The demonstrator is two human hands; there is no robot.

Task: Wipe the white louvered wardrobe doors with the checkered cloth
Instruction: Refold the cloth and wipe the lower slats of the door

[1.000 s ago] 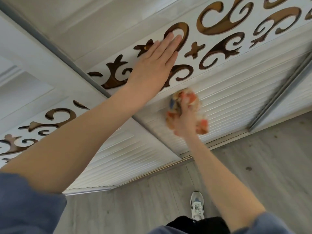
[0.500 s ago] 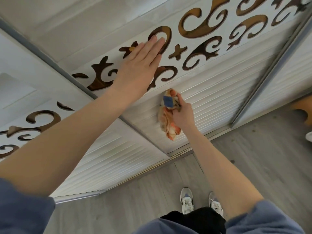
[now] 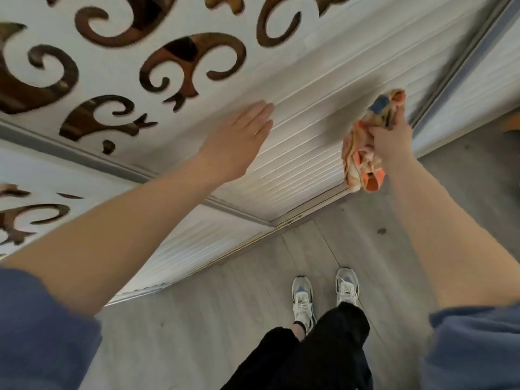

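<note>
The white louvered wardrobe door (image 3: 304, 153) slants across the upper view, with brown scroll cut-outs (image 3: 180, 66) above its slats. My left hand (image 3: 239, 139) lies flat with straight fingers against the slats. To the right, my right hand (image 3: 391, 139) grips the bunched checkered cloth (image 3: 363, 161), orange, cream and blue. The cloth hangs just off the slats near the door's right frame; contact with the door cannot be told.
A second louvered door (image 3: 197, 246) stands at lower left and another panel (image 3: 478, 88) at far right behind a grey frame rail (image 3: 450, 68). Grey plank floor (image 3: 225, 319) lies below, with my two sneakers (image 3: 323, 294) close to the door track.
My left hand slid down from the scroll cut-outs onto the slats. My right hand carried the cloth rightward toward the door's right frame. The view tipped down and closer.
</note>
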